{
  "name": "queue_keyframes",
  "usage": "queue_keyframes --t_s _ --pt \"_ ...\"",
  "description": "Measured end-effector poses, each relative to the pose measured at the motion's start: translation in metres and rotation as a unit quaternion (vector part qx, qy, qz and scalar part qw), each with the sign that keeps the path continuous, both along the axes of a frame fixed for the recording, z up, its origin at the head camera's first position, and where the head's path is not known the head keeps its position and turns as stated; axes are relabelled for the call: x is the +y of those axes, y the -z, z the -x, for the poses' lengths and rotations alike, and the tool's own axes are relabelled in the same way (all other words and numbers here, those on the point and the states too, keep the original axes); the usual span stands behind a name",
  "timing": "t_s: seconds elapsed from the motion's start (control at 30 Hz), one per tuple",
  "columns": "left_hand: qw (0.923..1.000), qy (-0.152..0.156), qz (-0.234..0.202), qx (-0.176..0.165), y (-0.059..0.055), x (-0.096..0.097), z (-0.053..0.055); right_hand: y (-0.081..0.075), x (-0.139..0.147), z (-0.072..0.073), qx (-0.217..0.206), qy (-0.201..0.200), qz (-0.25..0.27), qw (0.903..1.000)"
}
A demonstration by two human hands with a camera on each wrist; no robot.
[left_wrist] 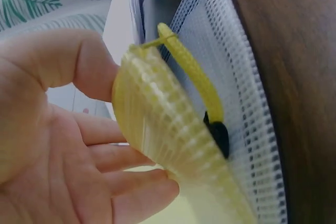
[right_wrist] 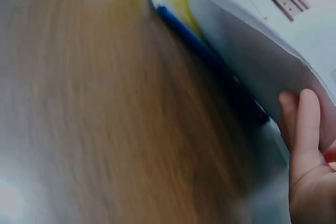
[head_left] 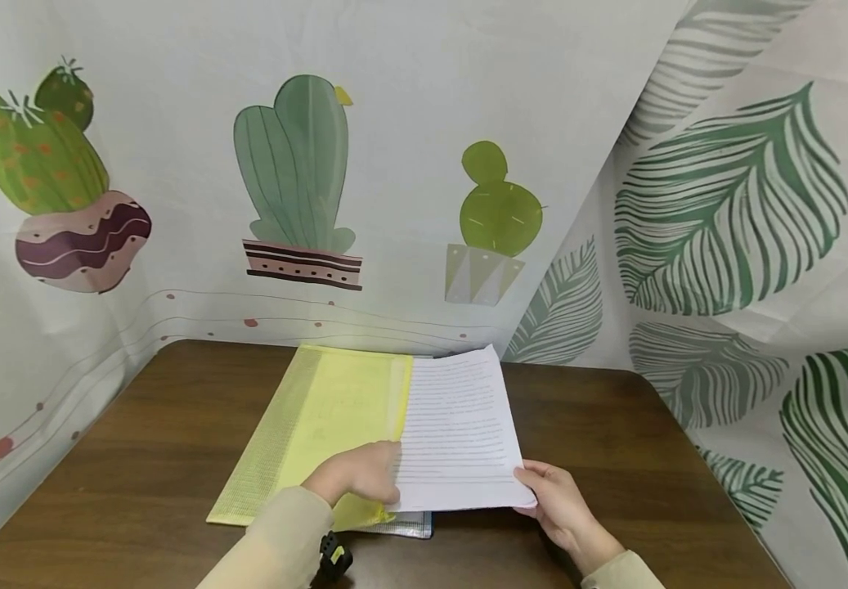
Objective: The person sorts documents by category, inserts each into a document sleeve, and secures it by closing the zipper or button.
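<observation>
A yellow mesh zip folder (head_left: pixel 343 409) lies on the table with its open edge toward the right. My left hand (head_left: pixel 370 473) pinches that edge near the front corner; the left wrist view shows thumb and fingers on the yellow mesh (left_wrist: pixel 157 114), beside a yellow pull loop (left_wrist: pixel 194 69). A stack of printed paper (head_left: pixel 460 433) sits partly inside the folder and sticks out to the right. My right hand (head_left: pixel 559 503) grips its near right corner, fingers underneath. Below both lies another mesh folder (left_wrist: pixel 231 66), whitish with a dark blue edge (right_wrist: pixel 210 61), mostly hidden.
The brown wooden table (head_left: pixel 615 433) extends to both sides. Behind it hangs a white cloth (head_left: pixel 409 123) printed with cacti and leaves. A black wrist device (head_left: pixel 334 556) is on my left wrist, by the beige sleeve (head_left: pixel 276 540).
</observation>
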State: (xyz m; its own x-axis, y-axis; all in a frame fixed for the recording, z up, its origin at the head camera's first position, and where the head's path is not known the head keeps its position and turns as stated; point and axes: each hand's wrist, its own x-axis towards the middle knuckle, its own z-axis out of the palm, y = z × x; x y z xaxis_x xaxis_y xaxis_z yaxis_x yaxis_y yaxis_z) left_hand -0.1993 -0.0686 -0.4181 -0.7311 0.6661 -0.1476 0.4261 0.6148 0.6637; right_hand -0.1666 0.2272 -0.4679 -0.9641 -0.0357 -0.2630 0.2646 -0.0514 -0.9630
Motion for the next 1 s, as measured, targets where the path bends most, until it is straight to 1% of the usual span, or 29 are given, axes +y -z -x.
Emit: queue_keyframes --t_s 0.1,0.2,0.33,0.43,0.5,0.57,0.7,0.77,0.87,1.0 --pt "0.9995 -0.015 0.017 0.021 0.001 0.001 -0.001 -0.002 -0.006 -0.001 -0.003 -0.004 0.016 0.9999" --pt "0.9985 -0.037 0.027 0.031 0.002 0.003 -0.002 -0.003 -0.009 0.0 -0.001 -0.01 0.02 0.9998" --pt "0.9925 -0.105 0.048 0.041 0.004 0.006 -0.003 -0.001 -0.005 0.004 -0.003 -0.031 0.001 0.9995" --pt "0.983 -0.164 0.061 0.056 0.009 0.009 -0.001 0.001 -0.001 0.012 -0.007 -0.048 -0.024 0.9985" --pt "0.9768 -0.192 0.065 0.07 0.013 0.011 0.001 0.002 0.0 0.019 -0.011 -0.046 -0.048 0.9977" --pt "0.9704 -0.218 0.066 0.08 0.017 0.013 0.002 0.001 0.001 0.028 -0.008 -0.034 -0.078 0.9963" --pt "0.9575 -0.265 0.062 0.095 0.023 0.018 0.005 -0.004 0.001 0.043 -0.004 0.01 -0.139 0.9902" --pt "0.9516 -0.284 0.059 0.102 0.025 0.02 0.006 -0.006 0.001 0.048 -0.003 0.024 -0.161 0.9867" --pt "0.9437 -0.306 0.054 0.114 0.027 0.022 0.007 -0.008 0.001 0.053 -0.004 0.033 -0.176 0.9838" --pt "0.9364 -0.331 0.039 0.111 0.027 0.024 0.006 -0.007 0.0 0.056 -0.002 0.035 -0.182 0.9827"
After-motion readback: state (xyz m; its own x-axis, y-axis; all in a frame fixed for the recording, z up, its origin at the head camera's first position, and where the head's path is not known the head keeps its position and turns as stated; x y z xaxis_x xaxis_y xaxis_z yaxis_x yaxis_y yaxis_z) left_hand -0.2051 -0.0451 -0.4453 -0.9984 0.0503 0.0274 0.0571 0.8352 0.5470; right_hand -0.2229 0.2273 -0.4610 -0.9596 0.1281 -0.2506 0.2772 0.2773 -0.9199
